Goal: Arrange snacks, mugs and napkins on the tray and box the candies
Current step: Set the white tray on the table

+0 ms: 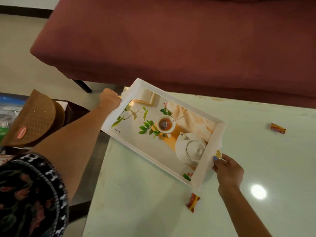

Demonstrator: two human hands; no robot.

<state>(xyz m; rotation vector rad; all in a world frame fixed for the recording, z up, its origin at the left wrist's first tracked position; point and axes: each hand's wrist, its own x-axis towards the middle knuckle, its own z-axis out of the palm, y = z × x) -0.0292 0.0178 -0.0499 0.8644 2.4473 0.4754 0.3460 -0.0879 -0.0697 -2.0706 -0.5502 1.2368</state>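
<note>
A pale, glossy bench [256, 168] fills the lower right of the frame, a light reflected at its right. A white tray [207, 166] is seen at its upper left corner, overhanging the edge. One wrapped candy [192, 202] lies at lower centre, just beside the tray; another candy [278, 128] lies at right, well apart.

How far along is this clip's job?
Nothing looks arranged yet: the tray holds nothing. In hand: the left hand and right hand grip its ends, part of it overhanging the table. Left: two candies lie loose; no mugs, napkins or box in view.
</note>
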